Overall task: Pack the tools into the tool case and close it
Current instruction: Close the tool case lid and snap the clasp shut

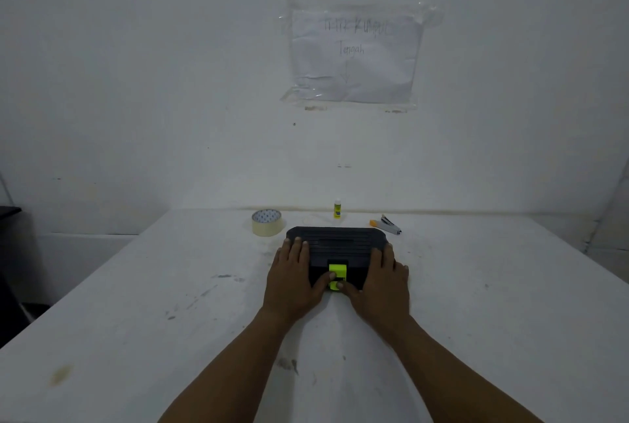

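Resting on our white table [136, 286], the closed black tool case [335, 245] sits centred. Our left hand [294, 278] and right hand [383, 281] lie flat on its lid, grips spread, thumbs pressing the green latch [337, 272]. Behind: tape roll [267, 222], stapler [386, 225], glue stick [337, 208].

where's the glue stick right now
In the head view, the glue stick stands upright at the table's far edge by the wall, just behind the closed tool case, between the tape roll on the left and the stapler on the right.
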